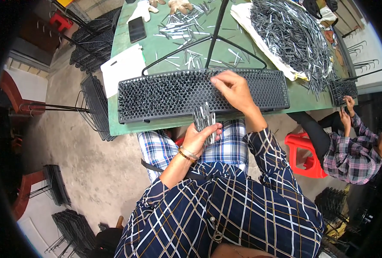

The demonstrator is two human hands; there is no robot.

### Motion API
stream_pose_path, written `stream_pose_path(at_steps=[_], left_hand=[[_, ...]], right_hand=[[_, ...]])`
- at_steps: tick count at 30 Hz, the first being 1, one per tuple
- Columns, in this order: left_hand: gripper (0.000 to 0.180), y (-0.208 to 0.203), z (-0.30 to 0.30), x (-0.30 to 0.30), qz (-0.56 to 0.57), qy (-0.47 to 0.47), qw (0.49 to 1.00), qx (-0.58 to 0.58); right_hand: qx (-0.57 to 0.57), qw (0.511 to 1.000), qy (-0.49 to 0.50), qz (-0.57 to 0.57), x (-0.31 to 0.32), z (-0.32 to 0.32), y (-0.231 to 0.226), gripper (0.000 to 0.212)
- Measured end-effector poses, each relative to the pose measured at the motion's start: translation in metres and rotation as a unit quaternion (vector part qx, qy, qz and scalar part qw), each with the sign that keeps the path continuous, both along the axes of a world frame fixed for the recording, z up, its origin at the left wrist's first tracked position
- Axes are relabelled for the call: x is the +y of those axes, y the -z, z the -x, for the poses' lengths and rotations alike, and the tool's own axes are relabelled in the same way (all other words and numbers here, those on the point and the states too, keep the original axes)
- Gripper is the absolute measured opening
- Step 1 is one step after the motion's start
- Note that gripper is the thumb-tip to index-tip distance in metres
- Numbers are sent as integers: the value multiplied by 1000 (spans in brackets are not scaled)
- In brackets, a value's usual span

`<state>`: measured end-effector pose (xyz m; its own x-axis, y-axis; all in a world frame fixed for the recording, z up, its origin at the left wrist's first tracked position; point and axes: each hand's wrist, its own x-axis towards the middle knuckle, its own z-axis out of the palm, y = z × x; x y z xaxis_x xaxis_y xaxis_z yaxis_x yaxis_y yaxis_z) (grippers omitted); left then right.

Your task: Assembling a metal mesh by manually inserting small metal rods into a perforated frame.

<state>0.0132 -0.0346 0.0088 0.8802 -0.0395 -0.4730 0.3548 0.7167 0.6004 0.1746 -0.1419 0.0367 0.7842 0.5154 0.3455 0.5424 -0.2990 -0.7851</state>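
Observation:
A long black rack [182,95] with a grid of small holes lies across the near side of the green table. Its left half is packed with dark pieces standing in the holes; many holes to the right show open. My left hand [199,136] is closed around a bundle of slim dark and silver metal pieces [204,118], just in front of the rack's near edge. Over the rack, right of its middle, hovers my right hand [234,88], thumb and fingers pinched together. Whatever is between those fingertips is too small to make out.
A thin black frame [214,41] rises behind the rack. Beyond it lie loose metal pieces [186,26], a phone [137,29], white paper [124,69] and gloves [142,9]. A large heap [290,36] sits on a white sack. At right, a co-worker [350,150] sits by a red stool [300,157].

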Motion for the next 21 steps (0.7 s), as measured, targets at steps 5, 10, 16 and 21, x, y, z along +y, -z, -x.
stream_pose_path(at_steps=[5, 10, 16, 21], left_hand=[[22, -1, -2, 0, 5, 7, 1000, -30], [24, -6, 0, -1, -13, 29, 999, -41], [19, 9, -1, 0, 39, 12, 999, -21], [19, 13, -3, 3, 24, 24, 999, 3]], right_hand=[[278, 957, -83, 5, -7, 26, -1, 24], [359, 929, -86, -3, -12, 30, -11, 21], [277, 955, 27, -99, -9, 25, -8, 18], [139, 981, 87, -104, 4, 2, -11, 17]])
